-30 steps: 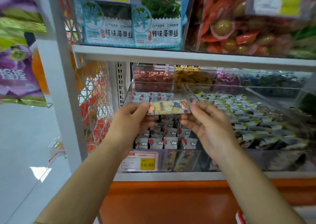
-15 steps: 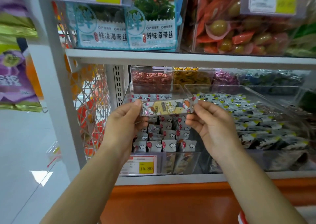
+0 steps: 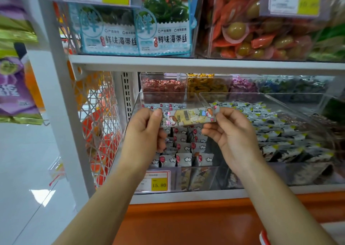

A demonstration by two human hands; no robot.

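Note:
A long snack bar packet (image 3: 188, 116), yellow and silver with cartoon figures, is held level in front of a store shelf. My left hand (image 3: 144, 134) pinches its left end between thumb and fingers. My right hand (image 3: 231, 132) pinches its right end. The packet hangs above a clear plastic bin (image 3: 139, 102) filled with several small white packets with red balloons (image 3: 183, 158).
A second clear bin (image 3: 298, 99) to the right holds grey and yellow packets. A yellow price tag (image 3: 158, 184) reads 15.80. The white shelf (image 3: 205, 64) above carries seaweed bags and boxed snacks. A white mesh panel (image 3: 97, 129) and post stand at left; an orange base (image 3: 186, 218) lies below.
Both hands have kept hold of the packet; its right end has tilted slightly upward. The camera has shifted a little, so the shelf sits lower left in view.

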